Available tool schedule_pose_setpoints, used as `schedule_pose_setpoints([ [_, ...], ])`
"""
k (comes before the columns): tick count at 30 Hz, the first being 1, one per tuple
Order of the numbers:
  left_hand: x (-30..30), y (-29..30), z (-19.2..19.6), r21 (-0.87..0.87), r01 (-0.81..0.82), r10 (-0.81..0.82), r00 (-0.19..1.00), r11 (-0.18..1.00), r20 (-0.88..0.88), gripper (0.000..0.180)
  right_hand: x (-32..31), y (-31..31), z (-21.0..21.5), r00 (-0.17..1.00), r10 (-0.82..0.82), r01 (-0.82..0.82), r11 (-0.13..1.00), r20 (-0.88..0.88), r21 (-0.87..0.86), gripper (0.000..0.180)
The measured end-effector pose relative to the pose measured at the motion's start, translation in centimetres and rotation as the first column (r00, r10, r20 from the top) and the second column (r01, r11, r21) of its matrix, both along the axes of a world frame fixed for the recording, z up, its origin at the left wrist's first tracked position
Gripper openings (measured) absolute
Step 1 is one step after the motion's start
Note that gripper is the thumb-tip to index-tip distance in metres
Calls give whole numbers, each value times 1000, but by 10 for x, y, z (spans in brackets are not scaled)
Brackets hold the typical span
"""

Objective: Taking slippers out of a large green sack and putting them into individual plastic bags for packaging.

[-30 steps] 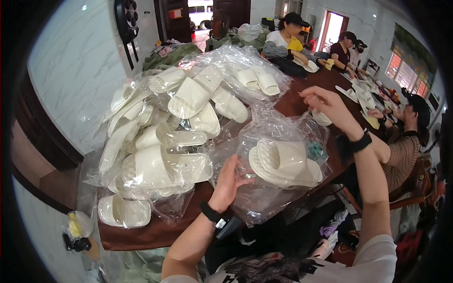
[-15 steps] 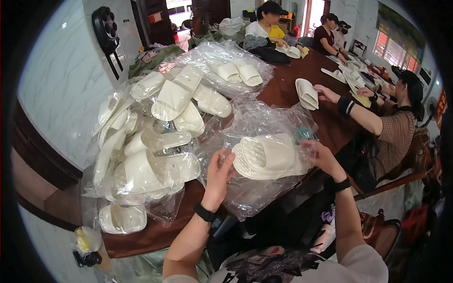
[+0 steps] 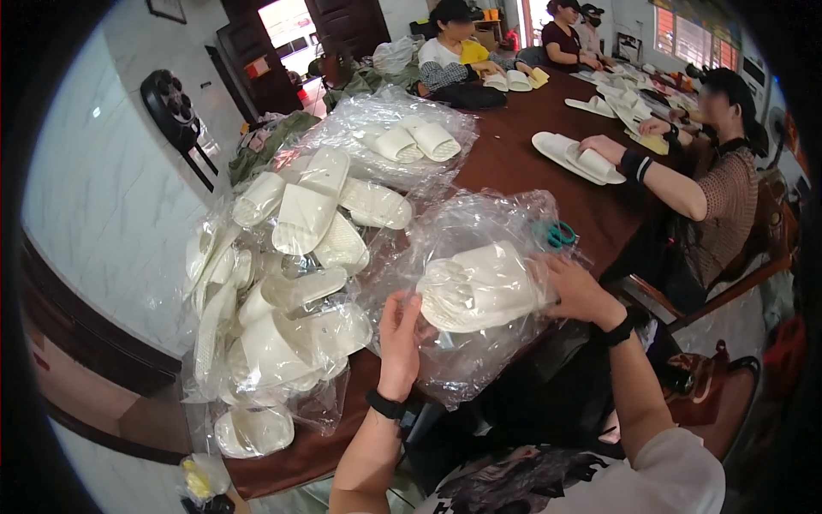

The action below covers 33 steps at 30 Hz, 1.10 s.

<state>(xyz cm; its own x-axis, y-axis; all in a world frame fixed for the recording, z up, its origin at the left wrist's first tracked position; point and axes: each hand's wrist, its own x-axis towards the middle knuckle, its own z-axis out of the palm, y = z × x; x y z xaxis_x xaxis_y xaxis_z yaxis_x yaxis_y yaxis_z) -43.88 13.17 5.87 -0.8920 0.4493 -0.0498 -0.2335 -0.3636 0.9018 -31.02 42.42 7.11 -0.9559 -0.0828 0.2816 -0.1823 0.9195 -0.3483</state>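
Note:
A pair of white slippers [image 3: 479, 287], stacked one on the other, lies between my hands over a clear plastic bag [image 3: 441, 364]. I cannot tell whether a film layer covers them. My left hand [image 3: 400, 338] grips their left end, thumb along the side. My right hand [image 3: 580, 293] is closed over their right end, the fingertips partly hidden behind crumpled film. Just beyond the right hand, teal-handled scissors [image 3: 558, 234] rest beside the bag.
Bagged white slippers [image 3: 291, 343] are heaped on the left of the brown table [image 3: 505, 146], with another bagged pair [image 3: 415, 141] farther back. At right, a co-worker's hand [image 3: 606, 152] holds white slippers [image 3: 569, 158]. Other people sit along the far side.
The slippers between my hands have tilted slightly, their right end higher. My right hand has closed farther over that end. The co-worker's slippers now lie flat as a pair. My view has shifted.

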Motion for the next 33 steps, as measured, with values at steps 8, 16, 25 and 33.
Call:
schedule_pose_setpoints([
  [8,-5,-8,-1,-264,-392,190,806,881,-561,22,13,10,12,906,-172,211,976,-386,59,49],
  [16,15,-31,51,42,-386,388,909,921,-150,30,39,42,28,689,-617,482,782,-379,-396,50],
  [25,48,-37,13,-68,-145,143,989,987,-36,38,42,-31,100,725,-466,-77,677,-507,-732,53],
  [33,78,-23,14,-76,-73,77,995,994,61,50,-23,-53,38,971,-219,139,846,-98,-516,51],
])
